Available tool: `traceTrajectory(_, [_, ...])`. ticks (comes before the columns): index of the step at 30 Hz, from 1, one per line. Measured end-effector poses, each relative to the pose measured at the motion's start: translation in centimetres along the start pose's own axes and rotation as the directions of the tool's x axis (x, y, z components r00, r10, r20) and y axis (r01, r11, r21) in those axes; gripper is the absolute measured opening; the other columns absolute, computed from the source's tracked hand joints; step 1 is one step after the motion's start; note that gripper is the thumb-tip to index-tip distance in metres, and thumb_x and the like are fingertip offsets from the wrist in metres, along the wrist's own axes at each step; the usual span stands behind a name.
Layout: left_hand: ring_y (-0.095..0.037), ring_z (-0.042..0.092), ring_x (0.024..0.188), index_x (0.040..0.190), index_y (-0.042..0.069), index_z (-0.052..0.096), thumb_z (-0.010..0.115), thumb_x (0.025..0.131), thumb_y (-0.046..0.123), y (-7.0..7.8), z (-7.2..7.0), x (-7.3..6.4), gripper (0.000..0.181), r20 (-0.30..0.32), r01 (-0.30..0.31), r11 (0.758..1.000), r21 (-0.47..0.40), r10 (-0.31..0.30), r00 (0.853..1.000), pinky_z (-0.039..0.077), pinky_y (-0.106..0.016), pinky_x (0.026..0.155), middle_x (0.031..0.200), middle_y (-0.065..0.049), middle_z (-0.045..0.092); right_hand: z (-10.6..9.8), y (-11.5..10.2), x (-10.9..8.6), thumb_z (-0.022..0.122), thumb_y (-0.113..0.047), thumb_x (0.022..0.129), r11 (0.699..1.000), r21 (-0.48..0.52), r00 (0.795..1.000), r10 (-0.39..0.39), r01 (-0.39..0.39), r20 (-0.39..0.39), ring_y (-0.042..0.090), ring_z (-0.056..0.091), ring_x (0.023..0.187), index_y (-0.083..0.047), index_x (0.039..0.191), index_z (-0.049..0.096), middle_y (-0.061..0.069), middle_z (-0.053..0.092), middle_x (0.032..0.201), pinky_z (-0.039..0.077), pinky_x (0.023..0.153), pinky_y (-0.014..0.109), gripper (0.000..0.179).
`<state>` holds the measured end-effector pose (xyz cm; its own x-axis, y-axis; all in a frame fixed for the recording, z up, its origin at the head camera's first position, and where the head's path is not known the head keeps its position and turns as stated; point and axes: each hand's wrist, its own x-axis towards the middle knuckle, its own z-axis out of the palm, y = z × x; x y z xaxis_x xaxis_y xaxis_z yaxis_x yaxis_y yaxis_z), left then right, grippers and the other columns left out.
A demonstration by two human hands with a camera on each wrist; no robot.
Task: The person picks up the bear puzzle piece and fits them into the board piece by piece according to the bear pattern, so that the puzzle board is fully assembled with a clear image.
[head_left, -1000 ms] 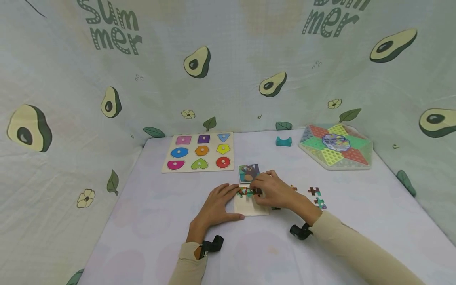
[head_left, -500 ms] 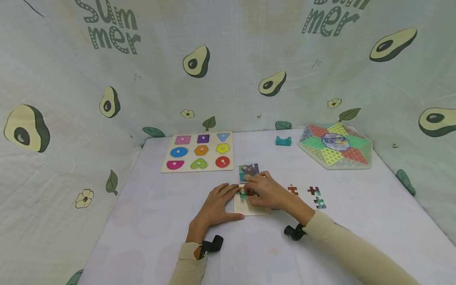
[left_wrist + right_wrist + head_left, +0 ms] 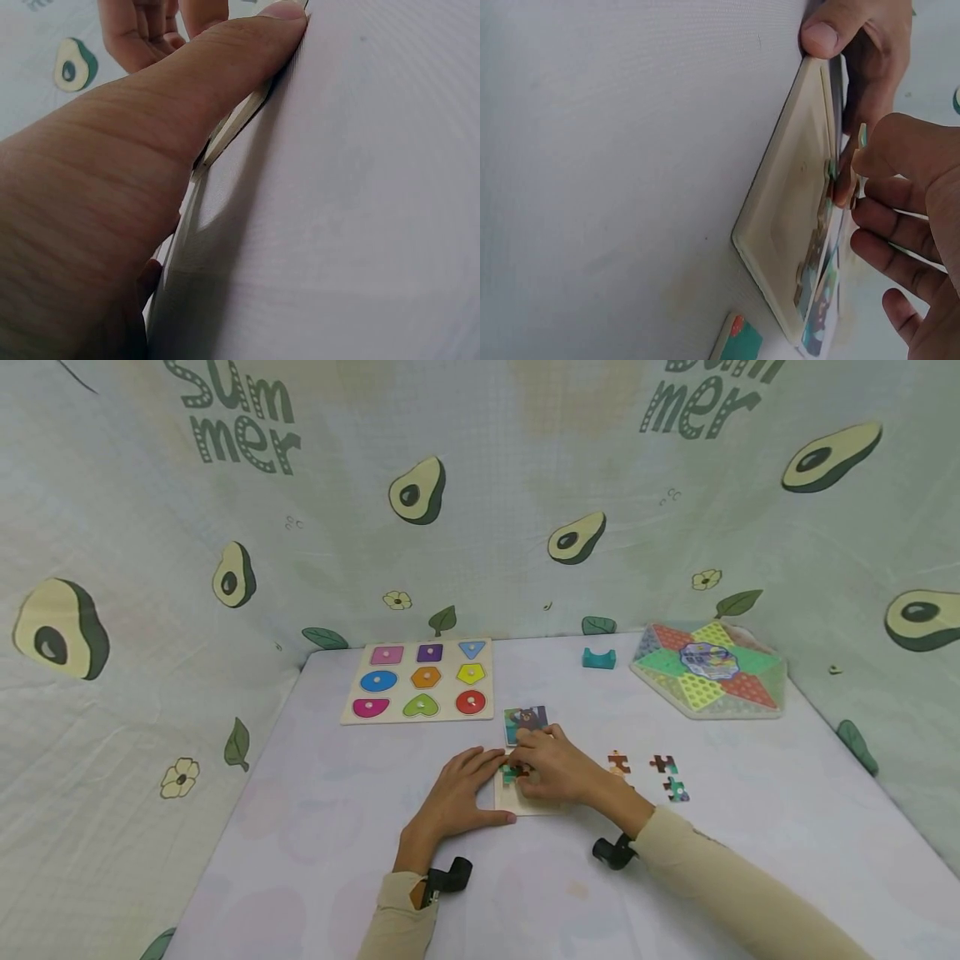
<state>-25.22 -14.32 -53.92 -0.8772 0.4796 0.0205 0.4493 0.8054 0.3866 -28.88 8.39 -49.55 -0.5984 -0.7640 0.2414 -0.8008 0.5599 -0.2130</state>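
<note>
My left hand [image 3: 457,789] rests along the left side of a small pale wooden puzzle tray [image 3: 528,803], fingers extended, the thumb at its near left corner. My right hand [image 3: 555,768] is over the tray and pinches a small jigsaw piece [image 3: 862,139] between thumb and fingertips, tilted above the tray's left part. Several fitted pieces [image 3: 810,277] lie along the tray's far edge, partly hidden by the right hand in the head view. A bear picture [image 3: 525,717] lies just behind the tray. The left wrist view shows the left thumb [image 3: 247,45] against the tray's edge.
Loose jigsaw pieces lie right of the tray, among them a brown one [image 3: 618,763], a brown-and-teal one [image 3: 663,764] and a teal one [image 3: 677,789]. Farther back are a shape board [image 3: 409,653], a teal block [image 3: 598,658] and a patterned hexagonal box [image 3: 708,660].
My right hand has shifted left over the tray, uncovering the brown loose piece to its right. The left hand has stayed in place.
</note>
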Motion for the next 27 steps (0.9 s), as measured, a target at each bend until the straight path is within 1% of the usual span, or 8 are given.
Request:
traceTrajectory(3, [-0.023,0.019,0.150,0.157,0.028,0.034,0.065,0.078,0.075,0.0,0.1,0.1,0.098,-0.001,-0.007,1.000,0.004,0.007,1.000,0.015,-0.050,0.121,0.160,0.009,0.032,0.3,0.0,0.0,0.077,-0.026,0.083,1.000,-0.006,1.000,0.005,-0.005,0.004,0.012,0.050,0.093,-0.016,0.106,0.075,-0.007,0.056,0.096,0.038,0.089,0.044,0.025])
traceTrajectory(8, [-0.024,0.020,0.149,0.157,0.026,0.034,0.065,0.078,0.075,0.0,0.1,0.0,0.098,-0.004,-0.014,1.000,-0.002,0.014,1.000,0.015,-0.050,0.121,0.160,0.008,0.033,0.7,-0.2,0.0,0.077,-0.027,0.084,1.000,-0.023,1.000,0.007,-0.006,0.019,0.013,0.048,0.097,-0.016,0.106,0.075,-0.006,0.062,0.097,0.039,0.092,0.048,0.025])
traceTrajectory(12, [-0.024,0.020,0.149,0.157,0.026,0.034,0.065,0.078,0.075,0.0,0.0,0.0,0.098,-0.001,-0.010,1.000,-0.002,0.010,1.000,0.015,-0.050,0.121,0.160,0.008,0.033,0.9,-0.4,-0.1,0.077,-0.025,0.085,1.000,-0.029,1.000,0.002,-0.001,0.023,0.015,0.050,0.099,-0.015,0.105,0.075,-0.004,0.065,0.099,0.040,0.093,0.050,0.023])
traceTrajectory(15, [-0.023,0.019,0.150,0.158,0.026,0.033,0.064,0.079,0.075,0.1,0.1,0.1,0.098,-0.001,-0.009,1.000,-0.004,0.009,1.000,0.015,-0.050,0.121,0.160,0.008,0.032,1.0,-0.3,-0.2,0.077,-0.023,0.087,0.999,-0.031,1.000,-0.008,0.009,0.015,0.017,0.051,0.102,-0.014,0.104,0.076,-0.003,0.066,0.102,0.040,0.092,0.050,0.019])
traceTrajectory(19, [-0.023,0.019,0.150,0.158,0.027,0.033,0.063,0.079,0.076,0.1,0.1,0.1,0.098,-0.004,-0.011,1.000,0.005,0.011,1.000,0.015,-0.050,0.121,0.161,0.008,0.031,1.1,-0.2,-0.3,0.076,-0.021,0.090,0.999,-0.005,0.999,-0.035,0.035,0.009,0.018,0.055,0.108,-0.014,0.103,0.079,-0.002,0.068,0.108,0.040,0.092,0.049,0.015])
traceTrajectory(23, [-0.024,0.019,0.150,0.158,0.026,0.033,0.063,0.079,0.076,0.1,0.1,0.1,0.098,-0.006,-0.010,1.000,0.005,0.010,1.000,0.015,-0.051,0.120,0.161,0.008,0.032,1.1,-0.1,-0.5,0.075,-0.022,0.091,0.999,0.000,0.998,-0.049,0.049,0.027,0.018,0.057,0.112,-0.014,0.104,0.080,-0.001,0.069,0.112,0.039,0.092,0.050,0.016])
traceTrajectory(25, [-0.025,0.020,0.149,0.157,0.025,0.034,0.064,0.079,0.075,0.1,0.1,0.0,0.097,-0.010,-0.013,1.000,-0.001,0.013,1.000,0.015,-0.052,0.120,0.160,0.007,0.033,1.1,-0.1,-0.5,0.074,-0.023,0.092,0.999,-0.007,0.998,-0.046,0.046,0.037,0.017,0.057,0.113,-0.015,0.104,0.080,-0.001,0.069,0.113,0.039,0.091,0.049,0.016])
traceTrajectory(27, [-0.025,0.020,0.149,0.157,0.025,0.035,0.065,0.079,0.074,0.2,0.1,0.0,0.097,-0.012,-0.015,1.000,-0.006,0.015,1.000,0.015,-0.051,0.120,0.160,0.007,0.033,1.0,-0.1,-0.6,0.073,-0.024,0.093,0.999,0.001,0.998,-0.039,0.039,0.045,0.020,0.057,0.117,-0.014,0.105,0.080,-0.001,0.069,0.115,0.040,0.090,0.049,0.017])
